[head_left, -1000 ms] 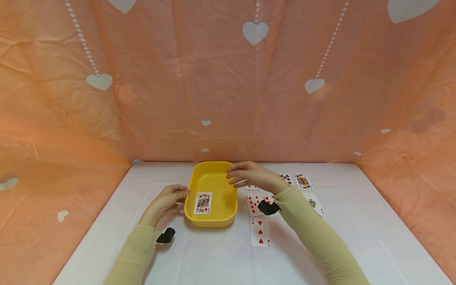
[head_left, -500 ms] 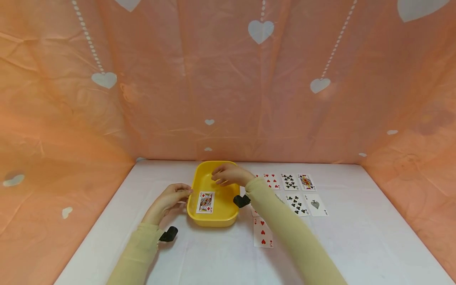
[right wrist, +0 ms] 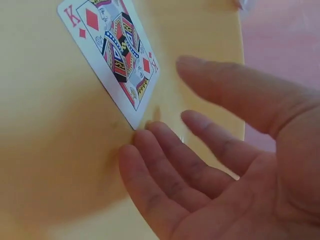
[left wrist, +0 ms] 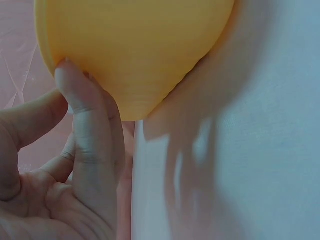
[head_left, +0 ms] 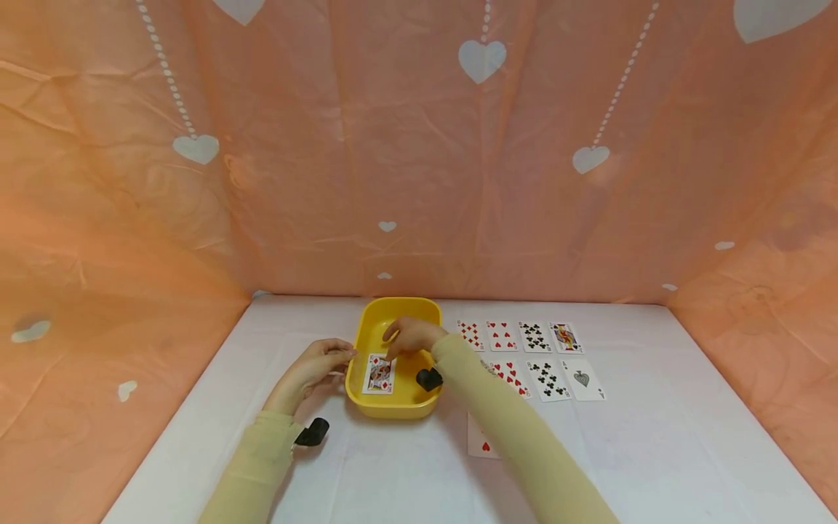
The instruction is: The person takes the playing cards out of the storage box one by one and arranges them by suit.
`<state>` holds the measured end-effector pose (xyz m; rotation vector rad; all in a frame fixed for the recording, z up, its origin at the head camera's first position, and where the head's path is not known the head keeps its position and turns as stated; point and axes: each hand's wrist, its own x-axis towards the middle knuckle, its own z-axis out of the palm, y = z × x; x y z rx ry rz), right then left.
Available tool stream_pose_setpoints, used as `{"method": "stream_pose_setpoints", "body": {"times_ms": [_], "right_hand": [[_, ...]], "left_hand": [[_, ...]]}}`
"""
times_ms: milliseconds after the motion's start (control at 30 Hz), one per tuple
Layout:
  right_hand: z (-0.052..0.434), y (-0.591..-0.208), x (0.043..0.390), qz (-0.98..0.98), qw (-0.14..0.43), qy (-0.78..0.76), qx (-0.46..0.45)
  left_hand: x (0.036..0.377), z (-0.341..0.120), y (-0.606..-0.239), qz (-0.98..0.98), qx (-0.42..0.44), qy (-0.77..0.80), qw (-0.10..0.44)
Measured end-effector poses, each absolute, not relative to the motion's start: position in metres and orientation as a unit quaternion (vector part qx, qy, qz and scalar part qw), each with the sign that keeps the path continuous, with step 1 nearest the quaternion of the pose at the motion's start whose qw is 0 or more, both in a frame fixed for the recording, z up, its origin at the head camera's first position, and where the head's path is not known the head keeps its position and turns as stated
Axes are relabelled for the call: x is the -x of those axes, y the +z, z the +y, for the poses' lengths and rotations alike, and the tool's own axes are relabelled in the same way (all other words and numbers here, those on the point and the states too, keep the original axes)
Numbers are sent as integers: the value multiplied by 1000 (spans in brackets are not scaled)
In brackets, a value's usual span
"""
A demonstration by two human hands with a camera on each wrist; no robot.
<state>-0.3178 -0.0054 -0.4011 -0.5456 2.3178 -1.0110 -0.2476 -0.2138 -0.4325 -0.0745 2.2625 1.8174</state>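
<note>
So far, one king-of-diamonds playing card (head_left: 379,374) lies in the shallow yellow plastic tray (head_left: 367,331), steadied by the left hand (head_left: 313,367). It is apparently touched by the right hand (head_left: 409,338), fingers relaxed; nine face-up cards (head_left: 532,356) remain centre-right.

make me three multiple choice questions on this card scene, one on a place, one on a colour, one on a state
1. Where does the king of diamonds playing card lie?
A. inside the tray
B. on the white tablecloth
C. in the left hand

2. What colour is the shallow plastic tray?
A. blue
B. yellow
C. green

3. How is the right hand?
A. clenched in a fist
B. gripping a card stack
C. open, fingers at the card's corner

Answers:
1 A, the card lies face up on the tray floor.
2 B, the rim and walls are yellow in every view.
3 C, the right wrist view shows straight fingers with the tips by the card's corner.
</note>
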Motion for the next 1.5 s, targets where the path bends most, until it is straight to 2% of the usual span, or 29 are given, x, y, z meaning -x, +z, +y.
{"method": "stream_pose_setpoints", "body": {"times_ms": [400,567,800,1000,1133,1333,1500], "right_hand": [[-3,-399,306,851,327,-341,229],[-3,-401,303,860,324,-305,251],[-5,-403,303,847,352,-306,255],[-8,-401,303,847,345,-281,291],[-9,-399,302,862,337,-255,281],[-8,-400,301,857,367,-270,240],[-6,-401,303,854,378,-253,254]], "left_hand": [[248,-213,-432,771,33,625,123],[247,-213,-433,771,34,624,122],[246,-213,-432,774,34,620,123],[247,-213,-432,775,38,619,122],[247,-212,-432,774,34,620,122],[247,-212,-432,778,42,615,120],[246,-214,-433,774,29,621,120]]}}
